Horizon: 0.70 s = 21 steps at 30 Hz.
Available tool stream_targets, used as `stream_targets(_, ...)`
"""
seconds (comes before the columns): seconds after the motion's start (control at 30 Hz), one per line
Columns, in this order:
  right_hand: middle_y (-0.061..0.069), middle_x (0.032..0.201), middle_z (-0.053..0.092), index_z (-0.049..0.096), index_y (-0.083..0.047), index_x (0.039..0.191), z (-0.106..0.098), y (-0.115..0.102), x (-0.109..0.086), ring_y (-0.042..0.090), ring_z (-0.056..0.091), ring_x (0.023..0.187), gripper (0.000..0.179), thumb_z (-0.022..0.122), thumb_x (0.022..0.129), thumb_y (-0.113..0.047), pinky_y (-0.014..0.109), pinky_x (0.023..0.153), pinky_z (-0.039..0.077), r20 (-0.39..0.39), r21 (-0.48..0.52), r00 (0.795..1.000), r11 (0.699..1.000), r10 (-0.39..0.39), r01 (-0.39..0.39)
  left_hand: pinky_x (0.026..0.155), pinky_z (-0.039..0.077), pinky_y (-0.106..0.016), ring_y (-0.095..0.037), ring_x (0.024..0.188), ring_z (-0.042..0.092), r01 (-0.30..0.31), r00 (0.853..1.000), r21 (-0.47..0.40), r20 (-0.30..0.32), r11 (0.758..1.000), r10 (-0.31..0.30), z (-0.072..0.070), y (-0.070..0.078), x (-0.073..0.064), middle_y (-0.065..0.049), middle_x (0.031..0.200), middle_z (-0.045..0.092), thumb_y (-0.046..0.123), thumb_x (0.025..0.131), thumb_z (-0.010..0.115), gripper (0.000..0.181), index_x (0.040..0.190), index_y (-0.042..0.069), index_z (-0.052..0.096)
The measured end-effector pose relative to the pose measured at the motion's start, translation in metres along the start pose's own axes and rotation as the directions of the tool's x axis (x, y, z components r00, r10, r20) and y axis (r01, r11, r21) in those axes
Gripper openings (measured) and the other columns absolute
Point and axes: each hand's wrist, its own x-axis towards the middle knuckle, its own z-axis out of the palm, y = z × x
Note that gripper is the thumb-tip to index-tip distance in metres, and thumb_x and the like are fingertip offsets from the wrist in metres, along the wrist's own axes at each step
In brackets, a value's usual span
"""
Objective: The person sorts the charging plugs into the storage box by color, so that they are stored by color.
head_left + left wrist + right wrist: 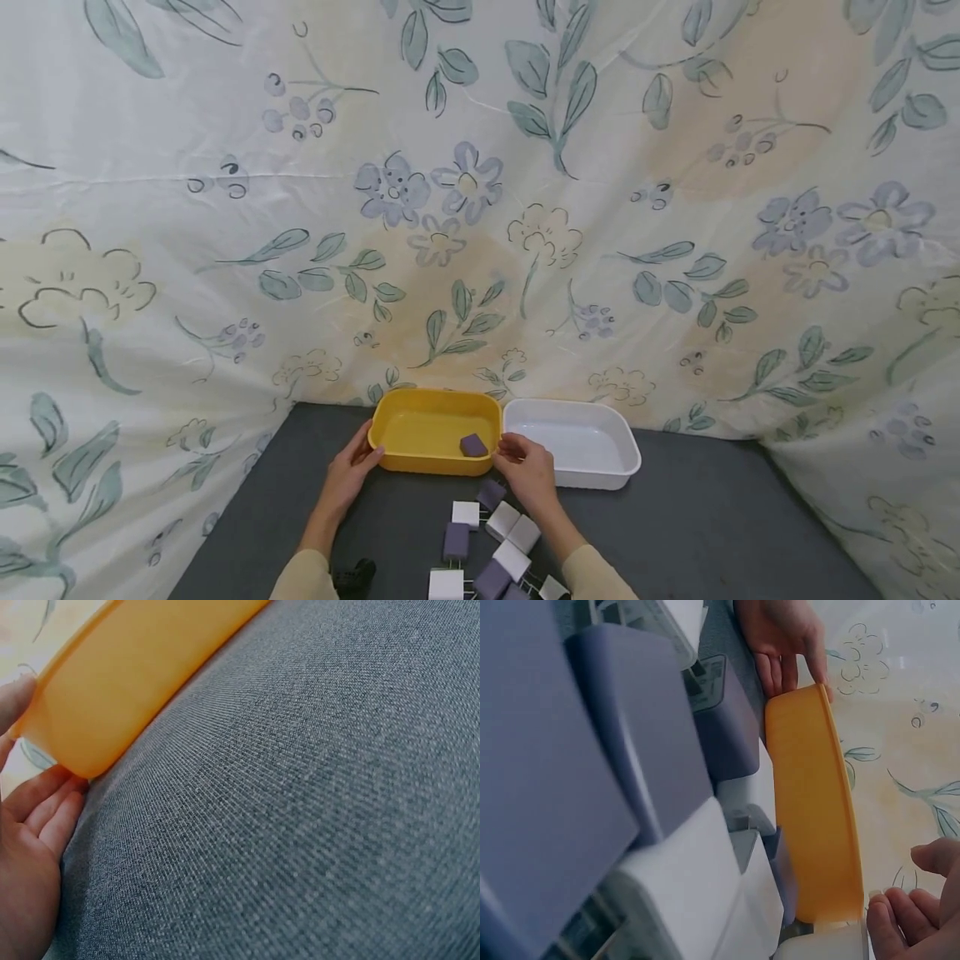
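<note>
My left hand [349,471] holds the left end of a yellow tray [427,464], thumb at its rim. In the left wrist view, the fingers [56,802] reach its bottom corner. Inside the tray lies one purple charger [473,446], near its right end. My right hand [529,475] is at the tray's right front corner, beside the white tray [592,479]. Its fingers [904,911] are loosely bent close to the yellow rim, with the thumb apart from them. Several white and purple plug chargers [456,542] with metal prongs lie in front of the trays, between my forearms.
The white tray stands against the yellow one on the right, over the dark grey table [720,517]. A floral cloth [480,250] hangs behind the table and along both sides. At the front left lies a small black object [356,577].
</note>
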Motion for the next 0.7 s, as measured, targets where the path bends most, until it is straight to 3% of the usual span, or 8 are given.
stream_targets(0.13,0.015,0.096,0.069,0.067,-0.002,0.104,-0.005,0.0,-0.005,0.022,0.066,0.086,0.032,0.074,0.074,-0.008,0.021,0.072,0.055,0.013,0.017,1.0,1.0,-0.001,0.001,0.107,0.034,-0.044,-0.021,0.132,0.039,-0.003,1.0,0.011,-0.011,1.0,0.004,0.001,-0.001,0.001,-0.005,0.144,0.041,0.04,0.087,0.061,0.067,0.145,0.028,0.03)
stream_targets(0.47,0.012,0.102,0.068,0.064,-0.003,0.113,0.002,0.011,-0.022,0.022,0.065,0.091,0.039,0.073,0.077,-0.013,0.025,0.075,0.055,0.115,-0.105,0.993,0.994,0.004,0.008,0.108,0.033,-0.044,-0.022,0.133,0.038,0.007,1.0,0.009,-0.014,1.0,-0.007,0.001,-0.002,0.001,-0.005,0.145,0.04,0.042,0.087,0.06,0.068,0.145,0.029,0.028)
stream_targets(0.7,0.015,0.103,0.067,0.063,0.0,0.111,0.008,0.018,-0.03,0.024,0.065,0.092,0.041,0.075,0.074,-0.013,0.025,0.074,0.055,0.16,-0.152,0.986,0.986,-0.047,0.071,0.107,0.034,-0.044,-0.022,0.132,0.039,-0.013,1.0,0.001,-0.012,1.0,0.013,0.0,-0.003,0.0,-0.005,0.145,0.039,0.041,0.087,0.06,0.067,0.145,0.03,0.029)
